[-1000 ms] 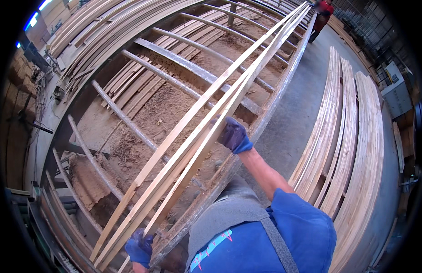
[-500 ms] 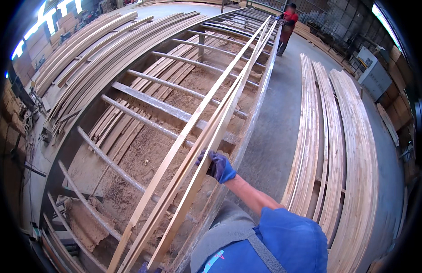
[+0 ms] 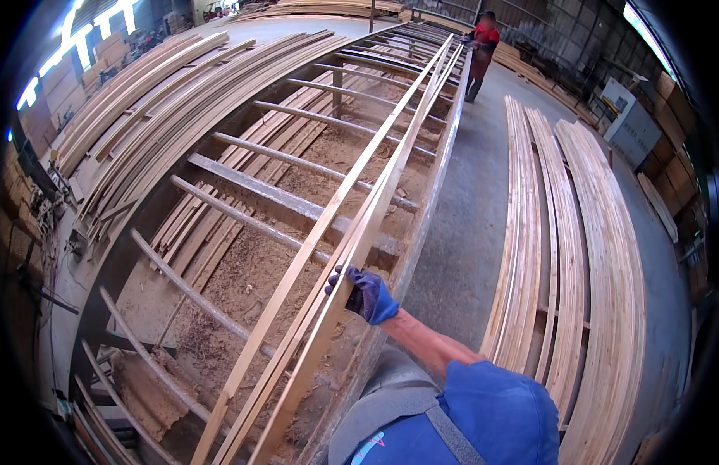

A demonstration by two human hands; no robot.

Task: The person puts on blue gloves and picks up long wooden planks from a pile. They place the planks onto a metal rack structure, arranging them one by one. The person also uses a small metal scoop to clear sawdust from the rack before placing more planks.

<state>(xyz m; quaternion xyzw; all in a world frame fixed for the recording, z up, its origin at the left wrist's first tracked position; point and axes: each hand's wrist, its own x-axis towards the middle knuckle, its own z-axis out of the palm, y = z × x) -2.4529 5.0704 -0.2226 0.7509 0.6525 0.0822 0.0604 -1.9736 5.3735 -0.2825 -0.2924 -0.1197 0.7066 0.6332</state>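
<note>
My right hand [image 3: 365, 294], in a blue-purple glove, is closed round the edge of a long pale wooden board [image 3: 311, 364]. The fingertips curl over the board's top, and the thumb side is partly hidden. Left of that board run thinner wooden strips [image 3: 260, 339], lying lengthwise over a long metal frame with crossbars [image 3: 297, 192]. At the far end a co-worker [image 3: 480, 51] in a red top stands beside the frame, hands by the strips' ends. My left hand is out of sight.
Sawdust [image 3: 243, 287] covers the ground beneath the crossbars, with loose boards [image 3: 190, 232] lying there too. Stacked planks [image 3: 607, 256] lie on the floor to my right. More long timber [image 3: 173, 108] is spread beyond the frame's left side. A pale cabinet [image 3: 629, 124] stands far right.
My right hand has shifted slightly down and left, still gripping the board. A dark bit of glove at the lower edge has gone out of view. The co-worker appears slightly farther left.
</note>
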